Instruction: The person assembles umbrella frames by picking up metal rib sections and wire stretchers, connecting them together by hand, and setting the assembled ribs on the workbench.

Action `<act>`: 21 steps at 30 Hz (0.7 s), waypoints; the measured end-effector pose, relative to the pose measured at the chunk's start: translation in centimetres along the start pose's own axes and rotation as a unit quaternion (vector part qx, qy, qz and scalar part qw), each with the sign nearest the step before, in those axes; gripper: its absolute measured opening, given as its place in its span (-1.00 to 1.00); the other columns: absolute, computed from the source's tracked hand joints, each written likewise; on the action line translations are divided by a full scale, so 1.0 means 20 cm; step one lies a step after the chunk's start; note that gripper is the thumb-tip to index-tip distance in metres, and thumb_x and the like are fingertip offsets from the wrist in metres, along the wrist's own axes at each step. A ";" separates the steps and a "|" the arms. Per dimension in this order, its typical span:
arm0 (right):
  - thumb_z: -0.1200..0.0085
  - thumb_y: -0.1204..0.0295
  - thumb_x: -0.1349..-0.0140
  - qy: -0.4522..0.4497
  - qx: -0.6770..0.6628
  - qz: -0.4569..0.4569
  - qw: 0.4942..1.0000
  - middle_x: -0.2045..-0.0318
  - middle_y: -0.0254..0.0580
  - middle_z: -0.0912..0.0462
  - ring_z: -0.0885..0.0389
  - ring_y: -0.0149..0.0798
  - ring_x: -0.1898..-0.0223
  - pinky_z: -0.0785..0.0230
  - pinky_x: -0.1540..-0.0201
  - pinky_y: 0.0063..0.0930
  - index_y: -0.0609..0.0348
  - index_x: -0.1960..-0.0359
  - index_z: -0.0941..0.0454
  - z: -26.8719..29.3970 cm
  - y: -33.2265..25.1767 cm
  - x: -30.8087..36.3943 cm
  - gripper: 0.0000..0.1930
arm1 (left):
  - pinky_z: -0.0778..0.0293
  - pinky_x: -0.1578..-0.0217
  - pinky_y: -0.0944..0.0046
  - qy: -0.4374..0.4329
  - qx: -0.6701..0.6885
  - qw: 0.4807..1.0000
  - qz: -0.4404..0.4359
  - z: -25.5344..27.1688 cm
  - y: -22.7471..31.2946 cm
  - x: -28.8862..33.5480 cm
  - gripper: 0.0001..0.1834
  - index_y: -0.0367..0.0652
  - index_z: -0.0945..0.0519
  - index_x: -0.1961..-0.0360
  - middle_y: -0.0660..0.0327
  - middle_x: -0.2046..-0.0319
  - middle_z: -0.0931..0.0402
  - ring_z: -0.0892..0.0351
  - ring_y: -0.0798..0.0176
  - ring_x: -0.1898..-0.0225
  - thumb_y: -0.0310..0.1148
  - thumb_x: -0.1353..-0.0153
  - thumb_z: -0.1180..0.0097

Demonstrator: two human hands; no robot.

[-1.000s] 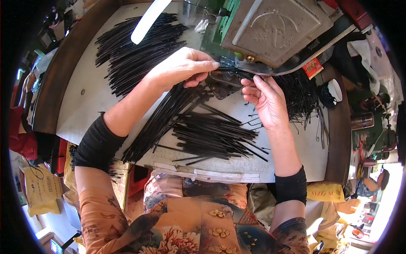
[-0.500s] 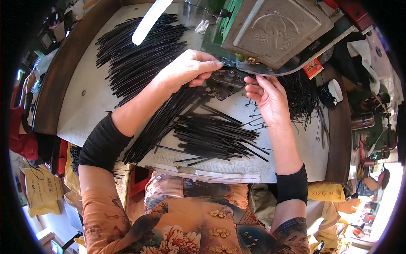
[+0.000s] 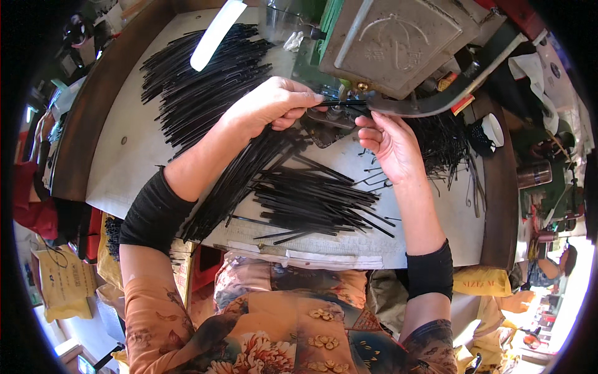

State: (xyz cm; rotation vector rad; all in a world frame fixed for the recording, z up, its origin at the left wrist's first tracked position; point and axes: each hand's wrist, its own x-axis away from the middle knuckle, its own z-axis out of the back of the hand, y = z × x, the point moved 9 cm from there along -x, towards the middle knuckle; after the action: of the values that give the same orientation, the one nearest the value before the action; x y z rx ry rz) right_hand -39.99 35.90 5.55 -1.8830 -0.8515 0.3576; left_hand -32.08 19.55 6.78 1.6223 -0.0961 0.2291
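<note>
My left hand (image 3: 274,107) pinches thin black rods (image 3: 344,102) between thumb and forefinger, the other fingers curled under. These rods run rightward to the working point of a machine with a grey metal housing (image 3: 393,47). On the other side my right hand (image 3: 392,140) has thumb and forefinger closed at a rod's right end, its other fingers loosely bent. A curved dark metal bar (image 3: 430,109) partly hides what lies at those fingertips. Close below my left hand a bundle of black rods (image 3: 240,181) slants across the pale worktable (image 3: 118,168).
A large pile of black rods (image 3: 205,87) lies at far left, and a smaller pile (image 3: 317,202) nearer me. Behind my right hand is a tangle of bent black pieces (image 3: 445,146). A white cup-like container (image 3: 493,131) stands by the brown table rim (image 3: 500,206). A white strip (image 3: 218,34) hangs above.
The curved bar's end has shifted right, baring the rods and the machine's working point between my hands. My left hand has moved slightly left; the right has barely moved.
</note>
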 end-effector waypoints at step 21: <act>-0.12 0.45 -0.09 -0.046 0.598 0.203 0.774 0.51 -0.13 -0.60 -0.55 -0.34 0.54 -0.38 0.41 -0.53 0.24 0.19 -0.53 -0.34 -0.13 0.23 -0.76 | -0.31 0.70 0.42 -0.049 -0.304 0.951 -0.024 -0.03 0.07 0.17 -0.61 -0.24 -0.61 0.28 0.24 0.66 -0.47 -0.40 0.41 0.73 -0.10 -0.06 -0.20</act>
State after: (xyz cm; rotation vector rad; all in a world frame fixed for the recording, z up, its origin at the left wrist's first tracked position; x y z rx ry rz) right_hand -33.78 35.18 11.56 -0.7889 -0.1039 0.9896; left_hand -29.02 20.24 8.93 1.0174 -0.1848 0.0677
